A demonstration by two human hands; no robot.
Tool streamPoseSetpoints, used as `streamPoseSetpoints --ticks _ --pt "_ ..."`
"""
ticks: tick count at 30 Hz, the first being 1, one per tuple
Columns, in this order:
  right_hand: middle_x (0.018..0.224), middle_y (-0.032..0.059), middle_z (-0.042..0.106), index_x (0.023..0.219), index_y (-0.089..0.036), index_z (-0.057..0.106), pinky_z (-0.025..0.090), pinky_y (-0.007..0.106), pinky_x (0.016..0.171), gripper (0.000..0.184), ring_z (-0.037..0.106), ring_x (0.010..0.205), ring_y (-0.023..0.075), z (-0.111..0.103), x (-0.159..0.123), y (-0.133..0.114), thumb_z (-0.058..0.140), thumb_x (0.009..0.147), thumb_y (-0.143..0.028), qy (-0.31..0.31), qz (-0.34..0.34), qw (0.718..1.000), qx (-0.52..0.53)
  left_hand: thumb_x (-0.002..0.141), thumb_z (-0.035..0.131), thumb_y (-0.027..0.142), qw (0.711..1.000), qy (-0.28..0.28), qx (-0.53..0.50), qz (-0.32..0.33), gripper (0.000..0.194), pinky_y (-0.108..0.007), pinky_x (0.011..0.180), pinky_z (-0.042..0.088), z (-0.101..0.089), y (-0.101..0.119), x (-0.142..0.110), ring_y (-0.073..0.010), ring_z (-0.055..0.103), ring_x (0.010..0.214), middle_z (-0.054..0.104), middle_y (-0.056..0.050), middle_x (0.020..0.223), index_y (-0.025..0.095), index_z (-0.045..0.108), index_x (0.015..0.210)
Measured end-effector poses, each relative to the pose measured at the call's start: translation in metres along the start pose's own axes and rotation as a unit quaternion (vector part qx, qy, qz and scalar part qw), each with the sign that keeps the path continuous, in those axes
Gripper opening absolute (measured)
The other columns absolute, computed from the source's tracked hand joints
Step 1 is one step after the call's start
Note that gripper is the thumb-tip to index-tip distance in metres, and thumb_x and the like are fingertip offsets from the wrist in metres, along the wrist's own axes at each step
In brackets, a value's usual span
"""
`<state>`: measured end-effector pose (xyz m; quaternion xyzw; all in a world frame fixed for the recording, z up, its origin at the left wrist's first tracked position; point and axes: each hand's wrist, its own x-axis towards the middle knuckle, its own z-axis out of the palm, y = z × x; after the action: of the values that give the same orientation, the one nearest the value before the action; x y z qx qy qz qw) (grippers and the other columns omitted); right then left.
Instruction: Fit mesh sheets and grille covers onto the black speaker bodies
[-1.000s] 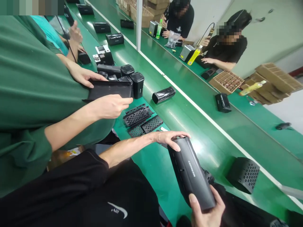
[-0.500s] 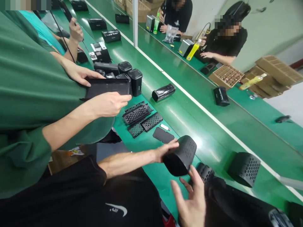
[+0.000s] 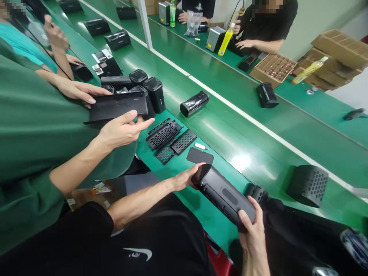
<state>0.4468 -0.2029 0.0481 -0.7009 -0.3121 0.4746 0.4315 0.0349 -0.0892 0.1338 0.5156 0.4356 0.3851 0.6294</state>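
Observation:
A black speaker housing (image 3: 225, 193) with rounded sides slants across the space over the near bench edge. It has an oval inset on its long face and a glossy end at the upper left. My left hand (image 3: 186, 178) grips that glossy end, its fingertips partly hidden behind it. At the lower right end, my right hand (image 3: 253, 228) is closed round the housing, thumb on the near face. A flat dark plate (image 3: 200, 155) and a small white tube (image 3: 201, 146) lie on the bench just beyond my left hand.
Perforated black grilles (image 3: 165, 136) are piled left of the plate. A co-worker in green holds a black panel (image 3: 116, 107) close by. A perforated speaker shell (image 3: 309, 186) and another speaker (image 3: 195, 103) rest on the green conveyor (image 3: 230, 134). Black parts crowd my right side.
The housing has turned from end-on to show its long side. My right hand, open and apart before, now grips its lower end. The co-worker's panel has shifted slightly in view.

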Motion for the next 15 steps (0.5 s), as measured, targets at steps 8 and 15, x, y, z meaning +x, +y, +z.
streamPoseSetpoints --ticks 8,15 --pt "0.160 0.0127 0.042 0.166 -0.029 0.029 0.029 0.058 0.122 0.116 0.045 0.142 0.0373 -0.004 -0.021 0.009 0.085 0.071 -0.063 -0.061 -0.026 0.997 -0.025 0.058 0.094 0.044 0.975 -0.022 -0.190 -0.118 0.107 -0.046 0.115 0.043 0.123 -0.123 0.037 -0.0326 0.055 0.127 0.060 -0.010 0.135 0.026 0.048 0.154" --pt "0.146 0.0130 0.051 0.160 -0.025 0.038 0.036 0.058 0.117 0.104 0.052 0.131 0.0361 0.011 -0.035 0.018 0.082 0.073 -0.061 0.016 -0.073 0.996 -0.046 0.058 0.092 0.037 0.973 -0.011 -0.199 -0.115 0.094 -0.041 0.111 0.044 0.117 -0.119 0.039 -0.0300 0.056 0.119 0.063 -0.006 0.125 0.024 0.056 0.144"
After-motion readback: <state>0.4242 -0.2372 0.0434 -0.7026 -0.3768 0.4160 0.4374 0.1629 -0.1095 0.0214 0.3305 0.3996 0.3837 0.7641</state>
